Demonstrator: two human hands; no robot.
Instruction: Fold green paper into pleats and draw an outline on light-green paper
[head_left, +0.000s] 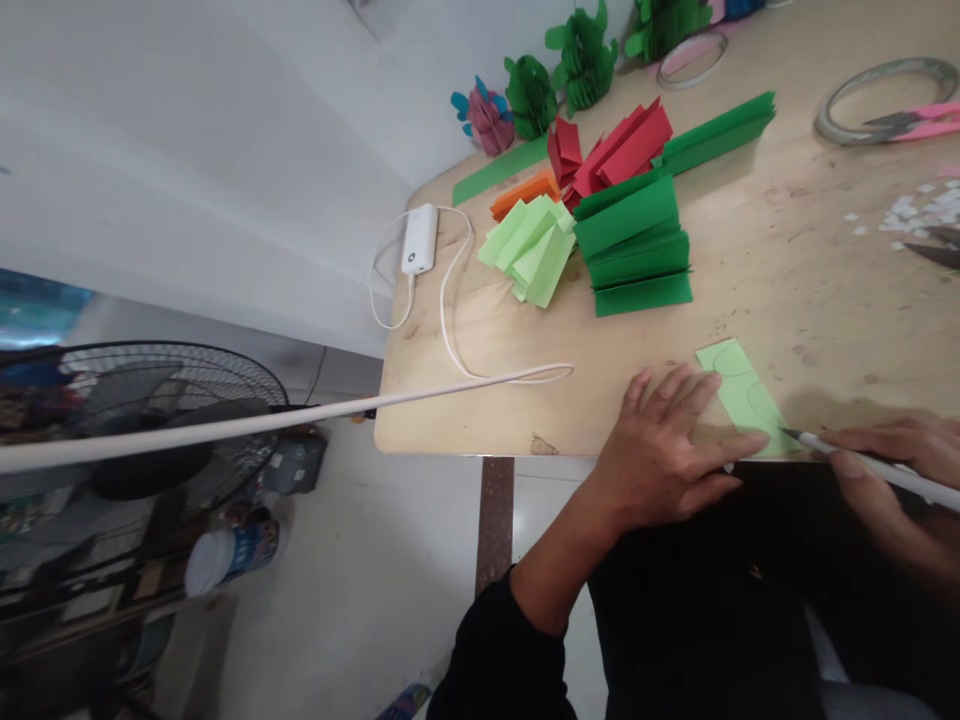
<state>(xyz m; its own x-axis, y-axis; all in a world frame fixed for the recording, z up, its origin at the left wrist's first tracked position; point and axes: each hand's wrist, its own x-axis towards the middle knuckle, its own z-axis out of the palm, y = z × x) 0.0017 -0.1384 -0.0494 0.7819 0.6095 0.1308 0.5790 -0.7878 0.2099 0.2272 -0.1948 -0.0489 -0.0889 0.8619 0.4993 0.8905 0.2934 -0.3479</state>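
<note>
My left hand (664,445) lies with its fingers spread, the fingertips pressing the left side of a light green paper strip (742,395) at the table's front edge. Thin curved lines are drawn on that strip. In my right hand (892,470) is a slim white pen (885,472) with a dark point, which touches the strip near its right edge. Folded light green paper (529,245), folded dark green paper (634,245), red folded paper (619,155) and an orange strip (525,193) lie farther back.
A white power bank (420,240) with a looping cable sits at the left. Paper figures (531,95) stand along the wall. Tape rolls (832,115), pink-handled scissors (922,122) and white scraps (919,212) are at the right. A fan (172,400) stands beyond the table's left end.
</note>
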